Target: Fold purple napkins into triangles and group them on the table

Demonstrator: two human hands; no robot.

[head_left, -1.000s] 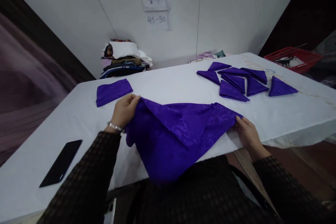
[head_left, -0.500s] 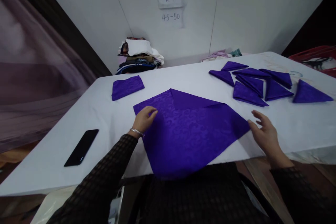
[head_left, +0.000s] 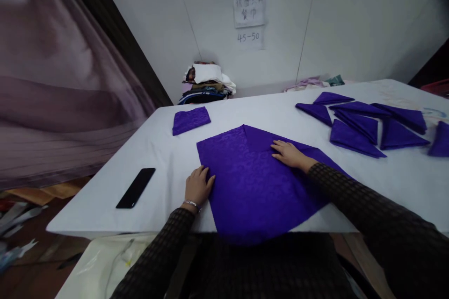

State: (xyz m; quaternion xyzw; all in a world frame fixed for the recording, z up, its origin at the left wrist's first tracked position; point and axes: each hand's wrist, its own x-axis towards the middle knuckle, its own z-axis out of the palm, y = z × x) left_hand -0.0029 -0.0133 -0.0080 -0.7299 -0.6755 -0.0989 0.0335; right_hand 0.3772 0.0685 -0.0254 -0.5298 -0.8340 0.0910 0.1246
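Note:
A large purple cloth (head_left: 252,182) lies spread on the white table (head_left: 168,159), its near corner hanging over the front edge and its far corner folded back. My left hand (head_left: 198,187) rests at the cloth's left edge, fingers flat and together. My right hand (head_left: 288,154) lies flat on the cloth just right of the folded-over far corner, fingers stretched out. Neither hand holds anything.
A folded purple square (head_left: 191,120) sits at the far left. Several purple folded triangles (head_left: 354,124) lie at the far right. A black phone (head_left: 136,188) lies left of my left hand. A pile of clothes (head_left: 206,84) stands against the wall under a paper sign (head_left: 249,7).
The cloth, held up by both hands a second ago, now lies flat. My right hand has moved from the cloth's right corner onto its far middle; my left hand slid nearer along the left edge.

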